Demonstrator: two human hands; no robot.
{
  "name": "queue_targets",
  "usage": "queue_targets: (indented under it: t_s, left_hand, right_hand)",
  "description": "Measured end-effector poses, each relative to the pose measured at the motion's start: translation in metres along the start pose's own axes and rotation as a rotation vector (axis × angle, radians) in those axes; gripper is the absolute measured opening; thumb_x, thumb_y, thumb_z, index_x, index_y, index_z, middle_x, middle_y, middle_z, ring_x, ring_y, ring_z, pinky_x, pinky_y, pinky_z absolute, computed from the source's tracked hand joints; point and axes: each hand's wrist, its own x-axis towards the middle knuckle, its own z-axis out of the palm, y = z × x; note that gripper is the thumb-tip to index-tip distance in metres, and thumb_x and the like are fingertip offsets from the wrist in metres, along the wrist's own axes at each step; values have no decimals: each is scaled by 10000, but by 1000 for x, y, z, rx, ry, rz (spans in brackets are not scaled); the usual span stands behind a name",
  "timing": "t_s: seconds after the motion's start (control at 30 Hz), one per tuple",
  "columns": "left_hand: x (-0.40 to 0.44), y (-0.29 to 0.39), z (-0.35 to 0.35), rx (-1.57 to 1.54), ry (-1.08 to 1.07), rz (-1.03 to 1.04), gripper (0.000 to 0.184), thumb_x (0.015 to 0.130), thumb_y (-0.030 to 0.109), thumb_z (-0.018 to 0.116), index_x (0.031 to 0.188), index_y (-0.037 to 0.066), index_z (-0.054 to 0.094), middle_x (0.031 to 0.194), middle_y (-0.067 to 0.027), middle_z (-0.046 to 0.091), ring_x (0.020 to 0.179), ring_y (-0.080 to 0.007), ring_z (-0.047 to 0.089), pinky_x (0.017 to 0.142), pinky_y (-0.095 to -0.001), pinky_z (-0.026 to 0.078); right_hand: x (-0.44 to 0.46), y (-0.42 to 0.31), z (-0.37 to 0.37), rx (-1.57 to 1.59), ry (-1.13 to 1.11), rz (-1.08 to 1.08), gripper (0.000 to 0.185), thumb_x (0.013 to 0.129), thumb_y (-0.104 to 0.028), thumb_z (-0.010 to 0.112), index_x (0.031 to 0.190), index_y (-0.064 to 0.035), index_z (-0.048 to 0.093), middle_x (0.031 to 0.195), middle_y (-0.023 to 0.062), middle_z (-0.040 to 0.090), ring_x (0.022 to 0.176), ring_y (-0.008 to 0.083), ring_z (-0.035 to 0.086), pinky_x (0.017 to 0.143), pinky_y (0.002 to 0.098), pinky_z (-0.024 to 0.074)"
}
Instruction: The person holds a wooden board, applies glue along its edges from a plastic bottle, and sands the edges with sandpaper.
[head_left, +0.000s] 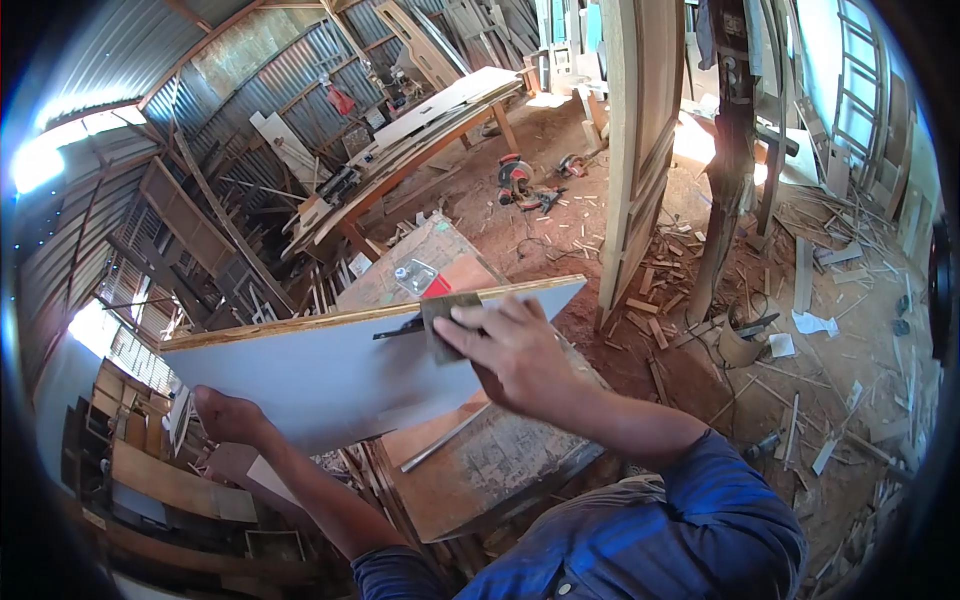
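Note:
A white-faced board (pixel 320 370) with a layered plywood edge stands on its long side across the bench in front of me. My right hand (pixel 510 350) grips a small, flat, brownish-green block (pixel 432 322) against the board's face near its top edge. A thin dark piece (pixel 398 330) sticks out to the left of the block; its kind is unclear. My left hand (pixel 228 415) is closed at the board's lower left end, its fingers mostly hidden. Beneath the board, a metal strip (pixel 445 438) lies on the worn workbench (pixel 520 455).
A clear bottle (pixel 412 277) and a red item (pixel 436 287) sit behind the board. Tall wooden door panel (pixel 640 150) stands at right. Power saw (pixel 516 180) rests on the dirt floor. Offcuts and cables litter the right side; a long table (pixel 400 170) is behind.

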Motion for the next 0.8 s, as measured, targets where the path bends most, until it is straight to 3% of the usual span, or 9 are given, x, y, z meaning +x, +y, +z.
queue_targets:
  t_s: [0.1,0.2,0.33,0.37,0.47,0.5,0.6,0.73,0.8]
  left_hand:
    - [0,-13,-3,-34,-45,-118,592,1080,450,474,1071,-96,704,969,-218,748,837,-314,679,787,-434,539]
    - [0,-16,-5,-23,-59,-115,586,1081,442,475,1058,-96,705,958,-218,746,831,-310,679,776,-434,541]
    - [-2,0,-4,-38,-44,-92,589,1075,451,486,1035,-96,702,927,-213,739,804,-303,668,764,-442,536]
    - [-2,-2,-5,-34,-48,-81,591,1073,455,489,1034,-95,702,924,-213,739,804,-303,669,763,-443,536]
    - [-1,4,-2,-17,-19,-60,667,1067,546,457,919,-75,652,820,-171,691,741,-284,626,714,-422,517]
    - [-3,6,-2,-9,-9,-53,710,1065,589,439,862,-65,626,769,-149,667,710,-276,604,690,-411,507]
    - [-2,-3,-3,3,-34,-86,700,1064,581,444,885,-69,635,776,-149,671,722,-266,608,695,-408,508]
    - [-1,1,1,-71,12,-80,681,1063,557,453,878,-74,628,775,-149,670,728,-255,604,699,-416,505]
    - [0,-8,-4,-54,-29,-122,657,1062,529,459,875,-78,626,774,-149,668,728,-250,602,699,-420,504]
  right_hand:
    - [-6,-25,-21,156,-146,-27,466,831,-52,733,1283,-165,748,1119,-8,713,927,214,575,855,371,411]
    - [7,-23,-14,68,64,-33,484,822,-51,735,1293,-162,742,1109,-2,705,927,219,577,856,369,412]
    - [5,-36,9,17,4,-32,612,800,-53,737,1398,-165,675,1210,18,675,960,232,564,854,375,407]
    - [-1,-40,0,49,-126,-85,655,790,-47,736,1430,-160,648,1245,16,660,958,232,553,849,379,396]
    - [3,-47,-14,165,-72,-102,640,787,-48,733,1415,-155,663,1243,18,665,932,228,546,843,380,386]
    - [8,-40,-14,50,-8,-95,610,786,-61,739,1387,-149,683,1227,29,675,951,232,557,853,383,397]
    - [14,-14,6,4,66,-17,569,793,-80,740,1356,-153,703,1199,33,689,986,234,576,869,385,414]
    - [-7,-22,-21,181,-152,-58,537,805,-51,735,1335,-132,712,1163,26,703,992,242,605,900,416,444]
    - [-10,-4,-24,108,-47,-10,520,789,-39,712,1301,-129,727,1162,40,698,1031,257,588,918,440,455]
